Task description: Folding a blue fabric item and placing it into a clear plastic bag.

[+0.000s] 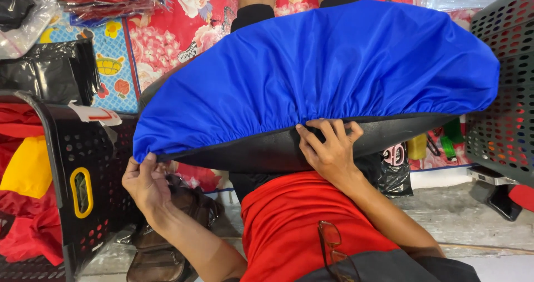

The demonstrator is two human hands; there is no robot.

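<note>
A blue fabric cover (328, 70) with an elastic gathered hem is stretched over a black curved pad (267, 148) resting on my lap. My left hand (146, 181) pinches the cover's hem at its left end. My right hand (329, 146) grips the hem at the middle of the near edge, fingers hooked over the black pad's rim. The far side of the pad is hidden under the blue fabric.
A black perforated basket (83, 176) with red and yellow cloth stands at the left. A grey perforated crate (503, 82) is at the right. A floral red mat (183, 26) lies beyond. A brown bag (167, 243) sits by my left forearm. Glasses (334, 248) hang on my red shirt.
</note>
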